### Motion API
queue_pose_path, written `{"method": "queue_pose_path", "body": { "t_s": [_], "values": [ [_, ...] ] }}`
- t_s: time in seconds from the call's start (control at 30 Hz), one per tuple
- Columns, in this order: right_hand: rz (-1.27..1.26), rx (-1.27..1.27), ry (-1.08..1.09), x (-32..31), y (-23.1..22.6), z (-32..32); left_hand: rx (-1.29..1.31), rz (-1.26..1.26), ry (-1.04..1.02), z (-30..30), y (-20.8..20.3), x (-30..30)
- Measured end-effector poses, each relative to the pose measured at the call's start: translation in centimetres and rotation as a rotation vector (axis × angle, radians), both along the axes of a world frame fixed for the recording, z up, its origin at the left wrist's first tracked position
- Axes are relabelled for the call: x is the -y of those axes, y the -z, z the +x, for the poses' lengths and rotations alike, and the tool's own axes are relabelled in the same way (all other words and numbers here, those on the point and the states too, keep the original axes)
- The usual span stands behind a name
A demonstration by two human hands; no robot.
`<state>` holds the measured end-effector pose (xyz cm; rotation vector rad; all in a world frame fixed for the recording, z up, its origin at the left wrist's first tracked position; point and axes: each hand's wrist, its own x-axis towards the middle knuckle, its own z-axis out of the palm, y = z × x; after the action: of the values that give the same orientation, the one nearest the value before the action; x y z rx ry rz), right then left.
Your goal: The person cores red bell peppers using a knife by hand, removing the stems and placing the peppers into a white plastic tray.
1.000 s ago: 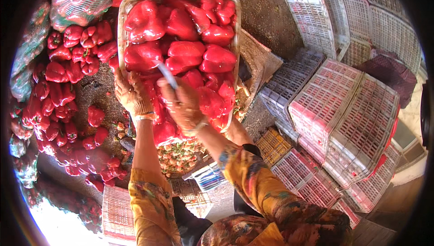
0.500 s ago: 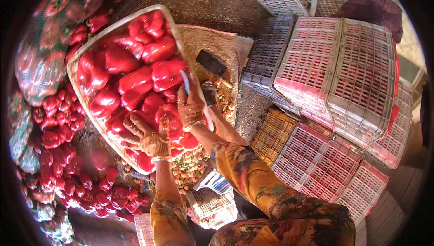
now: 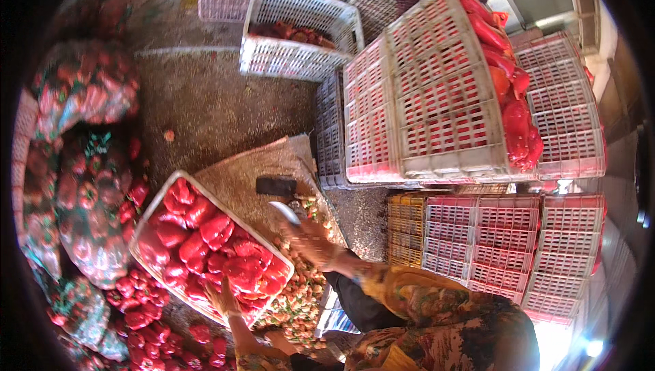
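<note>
A shallow pale crate (image 3: 155, 206) holds large glossy red bell peppers (image 3: 198, 245). At its near edge my left hand (image 3: 224, 301) rests over the peppers, fingers stretched out and gripping nothing that I can see. Just right of the crate is my right hand (image 3: 308, 243), blurred by motion and closed round a knife (image 3: 285, 213) whose pale curved blade points up and left. Beneath the right hand lies a heap of green and tan pepper trimmings (image 3: 300, 296). A dark oblong block (image 3: 276, 185) sits on a brown sheet (image 3: 239, 166) beyond the crate.
Stacked slatted crates (image 3: 443, 91) stand at the right, one showing red peppers through its open side. A white crate (image 3: 300, 61) stands farther back. Mesh sacks (image 3: 95, 228) and loose red peppers (image 3: 143, 303) line the left.
The view has swung up and right, showing more of the stacked crates. My right hand has left the peppers with the knife and is now beside the crate; my left hand stays over the peppers.
</note>
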<state>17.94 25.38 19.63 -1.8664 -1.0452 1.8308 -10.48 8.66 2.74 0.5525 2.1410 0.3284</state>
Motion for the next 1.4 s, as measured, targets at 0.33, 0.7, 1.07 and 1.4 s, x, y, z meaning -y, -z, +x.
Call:
{"method": "queue_pose_path", "body": {
  "t_s": [0.33, 0.7, 1.07, 1.4],
  "values": [
    [0.737, 0.696, -0.339, -8.5, -19.0, 17.7, 0.103, 0.364, -0.669, 2.4, -16.1, 10.8],
    [0.631, 0.549, -0.348, -9.6, -20.3, 19.7, 0.032, 0.199, -0.482, 6.0, -21.7, -6.7],
    [0.497, 0.571, -0.054, -11.5, -18.1, 19.3, 0.016, 0.27, -0.445, 5.2, -24.5, -12.7],
    [0.7, 0.707, 0.06, -13.7, -19.4, 14.8, 0.06, 0.398, -0.503, -0.1, -23.8, -10.9]
  ]
}}
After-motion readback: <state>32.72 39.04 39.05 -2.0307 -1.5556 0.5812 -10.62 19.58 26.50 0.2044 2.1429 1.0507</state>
